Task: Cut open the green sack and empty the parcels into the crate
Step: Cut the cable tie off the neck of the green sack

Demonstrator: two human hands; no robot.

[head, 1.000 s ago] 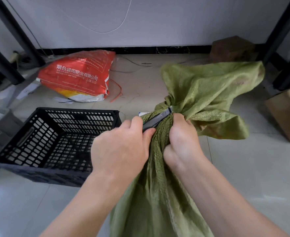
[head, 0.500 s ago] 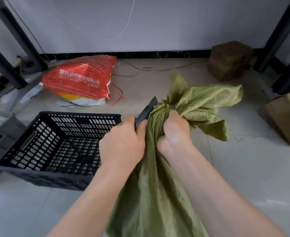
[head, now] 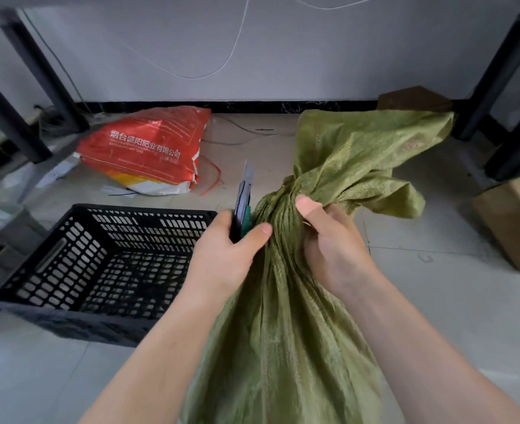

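**Knife at the sack's neck, crate waiting alongside**

Pale floor tiles (head: 436,301) run back to a white wall, where an orange printed bag (head: 148,151) lies on the floor and cardboard boxes (head: 515,221) sit off to the right. Close by, the green sack (head: 283,332) stands upright between the forearms, its neck gathered into a twist. The right hand (head: 332,240) is the holding grip, closed around that neck just below the bunched, flared top. Just left of it, the left hand (head: 228,255) is closed on a utility knife (head: 242,203), blade pointing up and away, beside the neck; whether it touches the weave cannot be told. Left of both grips, the black crate (head: 56,261) sits empty and near. No parcels show; they are presumably down in the sack's body.

To cut well, the right grip should probably keep the neck taut and stay below the cut line, thumb tucked clear. Drawing the blade away from the holding fingers, across the tensioned weave above them, looks safest. A shallow stroke would spare whatever lies inside.
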